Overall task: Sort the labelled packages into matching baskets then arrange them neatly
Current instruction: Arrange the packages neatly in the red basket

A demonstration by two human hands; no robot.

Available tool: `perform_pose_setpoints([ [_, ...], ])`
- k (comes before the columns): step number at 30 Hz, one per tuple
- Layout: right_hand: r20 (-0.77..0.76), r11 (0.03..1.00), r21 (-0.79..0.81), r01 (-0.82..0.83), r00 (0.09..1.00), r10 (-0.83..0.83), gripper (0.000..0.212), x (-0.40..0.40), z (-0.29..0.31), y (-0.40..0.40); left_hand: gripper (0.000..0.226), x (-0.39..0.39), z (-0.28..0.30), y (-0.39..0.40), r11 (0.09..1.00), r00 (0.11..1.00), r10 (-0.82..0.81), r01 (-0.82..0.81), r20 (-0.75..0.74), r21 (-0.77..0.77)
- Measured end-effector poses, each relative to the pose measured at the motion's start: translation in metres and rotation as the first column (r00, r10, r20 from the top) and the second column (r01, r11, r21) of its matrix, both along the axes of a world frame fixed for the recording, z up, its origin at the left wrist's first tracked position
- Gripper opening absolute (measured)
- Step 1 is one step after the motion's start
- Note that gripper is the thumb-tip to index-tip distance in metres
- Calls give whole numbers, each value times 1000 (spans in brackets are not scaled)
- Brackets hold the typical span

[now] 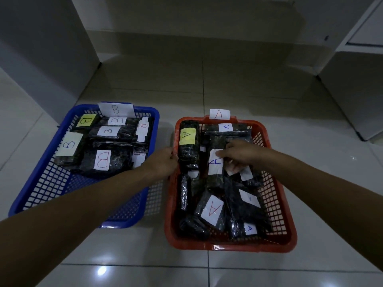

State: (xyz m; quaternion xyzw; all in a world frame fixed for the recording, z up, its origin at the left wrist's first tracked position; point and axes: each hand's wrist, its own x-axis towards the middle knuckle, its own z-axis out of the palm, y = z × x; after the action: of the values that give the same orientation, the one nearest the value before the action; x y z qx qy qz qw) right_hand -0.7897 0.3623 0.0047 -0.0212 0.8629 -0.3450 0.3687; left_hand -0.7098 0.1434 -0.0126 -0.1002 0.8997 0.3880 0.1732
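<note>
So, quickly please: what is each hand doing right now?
Left hand: gripping the left rim of the red plastic basket.
Right hand: closed on a black wrapped package with a white A label.

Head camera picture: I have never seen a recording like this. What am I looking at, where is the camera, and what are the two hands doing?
There is no machine here. The single camera sits on a person's head and looks down at their own bare arms. On the tiled floor stand two plastic baskets. The blue basket, tagged B, holds black wrapped packages labelled B. The red basket, tagged A, holds packages labelled A. The left hand rests at the red basket's left rim, beside the package with a yellow A label. The right hand reaches into the red basket, fingers on a package with a white A label.
</note>
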Motion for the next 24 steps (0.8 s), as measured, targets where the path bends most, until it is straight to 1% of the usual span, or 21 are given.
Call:
perform_pose_setpoints([
  [2, -45, 999, -37, 11, 999, -12, 21, 0, 0, 4, 20, 0, 0, -1, 1000, 1000, -8, 8, 0, 2],
  [3, -48, 999, -29, -13, 999, 12, 23, 1, 0, 6, 18, 0, 1, -1, 1000, 1000, -10, 10, -1, 0],
  [5, 10, 995, 23, -96, 995, 96, 30, 6, 1, 9, 18, 0, 2, -1, 1000, 1000, -10, 10, -12, 6],
  [7, 55, 988, 28, -151, 987, 149, 30, 9, 2, 13, 21, 1, 4, 1, 1000, 1000, -18, 19, -25, 3],
  [9, -11, 981, 1, -196, 981, 196, 23, 9, 2, 19, 20, 1, 5, 3, 999, 999, -25, 24, -32, -22],
  [10, -53, 968, 32, -249, 967, 250, 19, 8, 4, 24, 18, 1, 5, 3, 999, 999, -26, 25, -34, -39],
  [11, -56, 939, 98, -330, 940, 336, 22, 8, 7, 28, 16, 1, 5, 3, 998, 999, -27, 25, -36, -56],
  [12, -3, 894, 162, -418, 906, 424, 33, 10, 11, 32, 14, 0, 4, 3, 997, 999, -29, 26, -37, -72],
  [14, 174, 793, 222, -567, 824, 540, 53, 17, 17, 38, 14, -1, 3, 3, 994, 999, -36, 32, -38, -101],
  [15, 219, 757, 233, -611, 791, 571, 59, 22, 18, 39, 15, -1, 3, 3, 993, 999, -38, 33, -37, -116],
  [18, 199, 726, 265, -635, 772, 603, 71, 26, 12, 44, 17, -3, 0, 2, 986, 999, -37, 32, -28, -164],
  [20, 197, 707, 263, -656, 754, 627, 66, 23, 15, 49, 19, -4, -4, 0, 981, 999, -32, 27, -23, -193],
  [21, 199, 718, 227, -658, 753, 627, 58, 21, 17, 52, 20, -5, -5, 0, 978, 999, -34, 29, -19, -206],
  [23, 187, 767, 87, -636, 766, 615, 36, 16, 24, 58, 22, -6, -7, 0, 974, 999, -38, 33, -20, -222],
  [24, 166, 794, 25, -608, 785, 596, 29, 14, 28, 62, 22, -6, -7, 0, 973, 999, -40, 34, -22, -229],
])
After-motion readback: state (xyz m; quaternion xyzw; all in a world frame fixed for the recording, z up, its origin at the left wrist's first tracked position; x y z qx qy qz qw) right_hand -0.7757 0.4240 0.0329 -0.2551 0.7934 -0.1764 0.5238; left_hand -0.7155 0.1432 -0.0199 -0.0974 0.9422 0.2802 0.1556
